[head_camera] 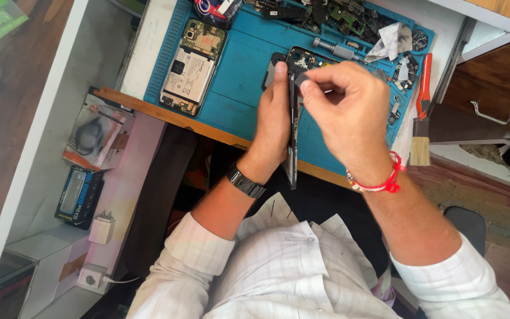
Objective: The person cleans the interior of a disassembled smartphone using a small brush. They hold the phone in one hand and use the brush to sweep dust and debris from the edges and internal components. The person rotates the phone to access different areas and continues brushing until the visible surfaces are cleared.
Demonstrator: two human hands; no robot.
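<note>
My left hand (273, 121) grips an opened smartphone (293, 136) held on its edge above the blue work mat (243, 77); a dark watch sits on that wrist. My right hand (346, 112), with a red thread band at the wrist, pinches a small grey part (301, 78) at the phone's upper edge. Whether that part is a tool tip or a component cannot be told. The phone's exposed circuit area (305, 59) shows above my fingers.
A second opened phone with its battery showing (189, 68) lies on the mat's left. A grey screwdriver (334, 49), loose parts (326, 15), crumpled paper (392, 40), a red-handled brush (422, 112), drawers (491, 100) at right, boxed items (92, 136) and chargers (100, 227) at left.
</note>
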